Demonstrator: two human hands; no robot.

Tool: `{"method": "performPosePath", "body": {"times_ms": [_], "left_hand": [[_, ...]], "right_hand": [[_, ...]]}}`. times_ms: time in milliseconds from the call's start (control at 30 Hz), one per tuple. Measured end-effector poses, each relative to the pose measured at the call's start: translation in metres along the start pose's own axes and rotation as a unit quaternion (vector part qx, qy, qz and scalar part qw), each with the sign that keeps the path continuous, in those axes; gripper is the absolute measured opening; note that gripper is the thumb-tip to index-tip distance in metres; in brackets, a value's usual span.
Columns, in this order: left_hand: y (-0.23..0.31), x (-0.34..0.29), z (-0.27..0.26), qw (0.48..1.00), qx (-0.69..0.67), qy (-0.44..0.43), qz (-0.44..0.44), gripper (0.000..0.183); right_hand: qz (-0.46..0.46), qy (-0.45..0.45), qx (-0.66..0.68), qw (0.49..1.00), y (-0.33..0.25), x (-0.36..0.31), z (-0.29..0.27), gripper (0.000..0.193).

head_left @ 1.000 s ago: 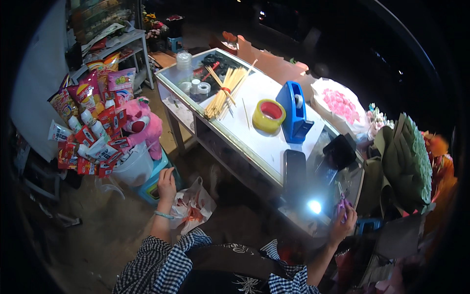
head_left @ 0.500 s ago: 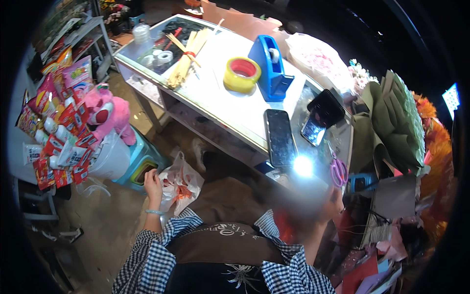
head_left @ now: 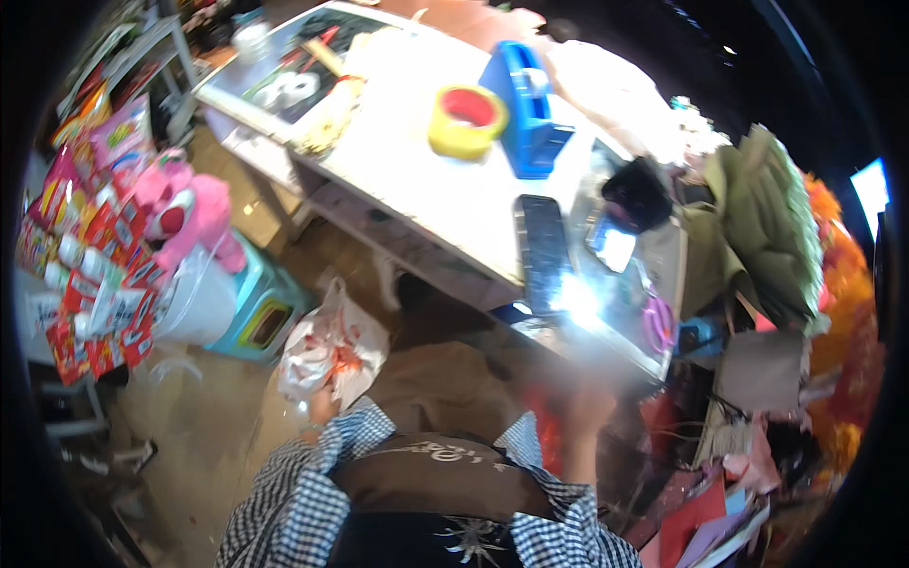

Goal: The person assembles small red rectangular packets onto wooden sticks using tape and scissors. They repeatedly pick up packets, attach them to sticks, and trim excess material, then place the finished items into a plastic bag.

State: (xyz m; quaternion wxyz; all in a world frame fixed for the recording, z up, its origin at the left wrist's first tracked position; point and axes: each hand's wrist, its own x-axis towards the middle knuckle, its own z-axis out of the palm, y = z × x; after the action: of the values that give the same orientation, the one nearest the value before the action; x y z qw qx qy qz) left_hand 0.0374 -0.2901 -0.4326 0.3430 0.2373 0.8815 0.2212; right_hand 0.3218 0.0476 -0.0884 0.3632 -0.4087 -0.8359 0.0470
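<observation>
A white plastic bag (head_left: pixel 333 352) with red and orange contents hangs low, left of my apron. My left hand (head_left: pixel 323 407) is just below it, against its lower part; the fingers are hidden. Near the table's front edge, my right hand (head_left: pixel 592 402) is smeared by a grey blur, so its fingers do not show. A dark phone (head_left: pixel 543 254) lies on the table above that hand, with a glaring white light beside its lower end. Purple-handled scissors (head_left: pixel 657 322) rest at the table's right edge.
A yellow tape roll (head_left: pixel 467 121), a blue tape dispenser (head_left: pixel 526 114) and a bundle of sticks (head_left: pixel 333 115) are on the table (head_left: pixel 388 170). Left stands a teal stool (head_left: pixel 260 308) near a pink plush bear (head_left: pixel 194 213) and snack packs. Wrapped bouquets (head_left: pixel 767 222) crowd the right.
My left hand has dropped from beside the bag's upper left to its underside. My right hand has shifted left, away from the scissors. The whole view has tilted slightly.
</observation>
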Motion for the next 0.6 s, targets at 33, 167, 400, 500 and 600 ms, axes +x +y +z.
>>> {"method": "performPosePath", "body": {"times_ms": [33,167,400,500,600], "left_hand": [[-0.001,-0.001,0.008,1.000,0.004,0.003,0.017,0.037],[0.007,0.005,0.044,0.996,0.030,0.051,0.065,0.034],[0.044,0.045,0.048,0.983,0.134,0.051,0.118,0.050],[0.055,0.062,0.035,0.976,0.156,0.108,0.103,0.050],[0.050,0.081,0.023,0.969,0.193,0.152,0.002,0.051]], "right_hand": [[-0.012,-0.055,0.013,0.998,-0.003,-0.013,0.013,0.032],[-0.044,-0.288,0.025,0.956,-0.011,-0.081,0.057,0.030],[0.068,-0.336,0.084,0.936,0.008,-0.119,0.093,0.029],[0.027,-0.362,0.089,0.928,0.008,-0.109,0.098,0.028],[0.011,-0.363,0.076,0.929,0.005,-0.102,0.099,0.030]]}}
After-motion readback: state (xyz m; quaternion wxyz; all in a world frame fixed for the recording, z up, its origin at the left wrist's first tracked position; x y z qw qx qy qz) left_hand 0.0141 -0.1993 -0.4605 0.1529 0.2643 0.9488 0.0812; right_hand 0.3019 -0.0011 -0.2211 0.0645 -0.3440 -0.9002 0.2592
